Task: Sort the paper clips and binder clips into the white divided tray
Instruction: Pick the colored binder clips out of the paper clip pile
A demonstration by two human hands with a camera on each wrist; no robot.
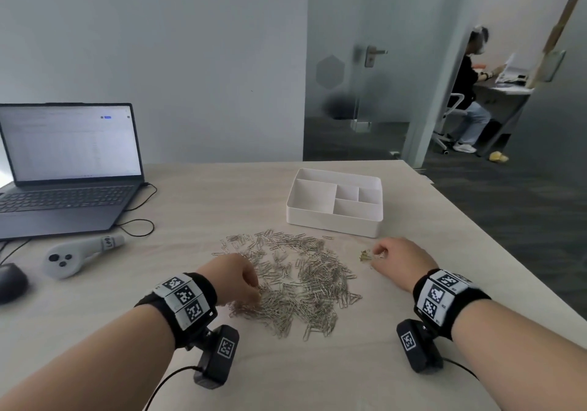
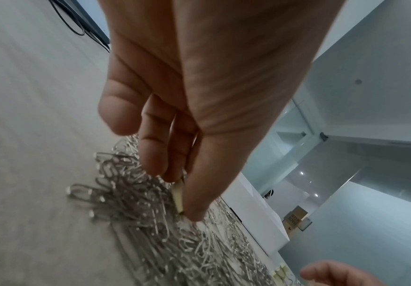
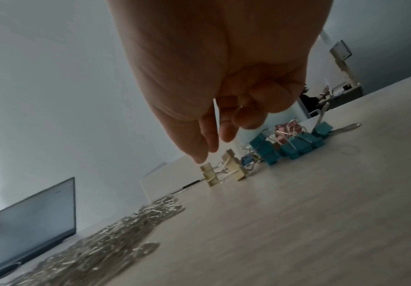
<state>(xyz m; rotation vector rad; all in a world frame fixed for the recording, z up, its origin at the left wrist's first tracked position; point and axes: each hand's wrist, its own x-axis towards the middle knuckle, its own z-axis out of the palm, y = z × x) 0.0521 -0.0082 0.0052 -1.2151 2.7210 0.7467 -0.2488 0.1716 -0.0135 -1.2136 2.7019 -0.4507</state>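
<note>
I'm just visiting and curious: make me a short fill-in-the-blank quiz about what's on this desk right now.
1. The white divided tray holds ____ clips so far.
2. The left hand reaches into the heap of silver ____ clips.
3. The right hand hovers by small ____ clips coloured cream, teal and pink.
4. At far left stands an open ____.

Missing words: no; paper; binder; laptop
</note>
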